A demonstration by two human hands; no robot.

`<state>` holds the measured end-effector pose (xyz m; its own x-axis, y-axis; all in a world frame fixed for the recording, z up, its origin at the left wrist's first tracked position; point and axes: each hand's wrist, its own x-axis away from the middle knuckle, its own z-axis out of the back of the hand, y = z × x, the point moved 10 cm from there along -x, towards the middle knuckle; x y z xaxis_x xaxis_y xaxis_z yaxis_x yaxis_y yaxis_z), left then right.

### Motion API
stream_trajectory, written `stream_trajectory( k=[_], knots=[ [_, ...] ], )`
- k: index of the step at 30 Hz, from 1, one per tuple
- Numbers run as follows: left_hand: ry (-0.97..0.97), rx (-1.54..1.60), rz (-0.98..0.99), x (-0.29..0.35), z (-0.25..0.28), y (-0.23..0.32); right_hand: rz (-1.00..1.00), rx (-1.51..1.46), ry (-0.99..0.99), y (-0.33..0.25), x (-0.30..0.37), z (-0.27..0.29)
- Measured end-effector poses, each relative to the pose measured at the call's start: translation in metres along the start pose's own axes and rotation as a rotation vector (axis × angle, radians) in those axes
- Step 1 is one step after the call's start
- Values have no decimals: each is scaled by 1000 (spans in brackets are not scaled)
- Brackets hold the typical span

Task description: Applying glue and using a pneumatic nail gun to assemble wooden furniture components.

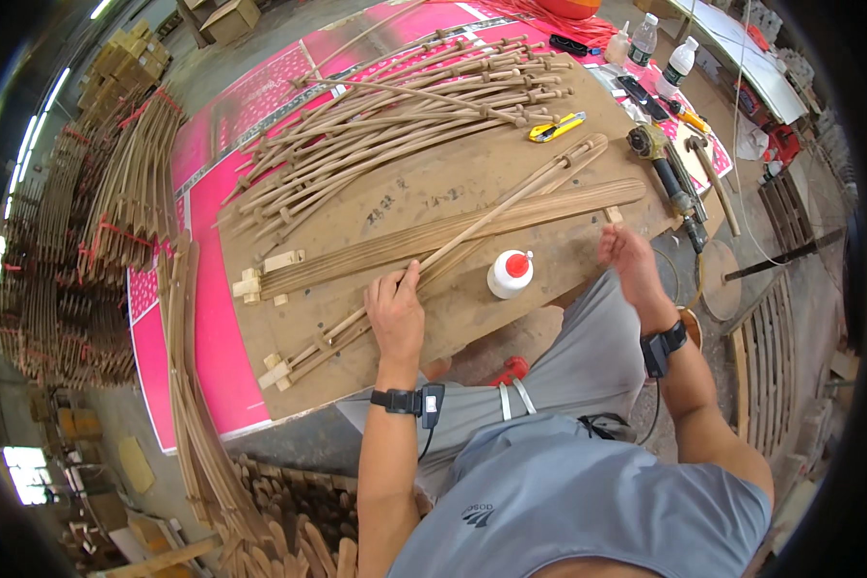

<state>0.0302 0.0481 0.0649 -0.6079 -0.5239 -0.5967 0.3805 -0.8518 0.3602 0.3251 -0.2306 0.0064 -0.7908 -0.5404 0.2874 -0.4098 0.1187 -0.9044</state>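
My left hand (395, 306) is closed around a thin wooden rod (491, 214) that slants across the brown board (511, 154) on the table. A second strip lies beneath the rod, and the lower left end sits by small wooden blocks (275, 371). Just beyond lies a wide wooden slat (376, 252), one end at a pale wooden block (249, 285). A white bottle with a red cap (511, 275) stands to the right of my left hand. Over the near table edge, my right hand (631, 260) hangs with loosely bent fingers, and no object shows in it.
Many knobbed wooden rods (405, 116) are heaped at the back, beside a yellow utility knife (557, 127). A power tool (665, 173), a hammer (711, 178) and bottles (679, 65) occupy the right side. Long slats (188, 385) lean at the left; bundled rods (130, 193) stand beyond.
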Motion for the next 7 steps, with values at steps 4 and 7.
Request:
stream_trajectory(
  k=[4, 7],
  knots=[
    [-4, -29, 4, -3, 2, 4, 621, 1080, 343, -88, -25, 49],
    [-22, -33, 16, -3, 3, 4, 768, 1480, 519, -119, -41, 69]
  ],
)
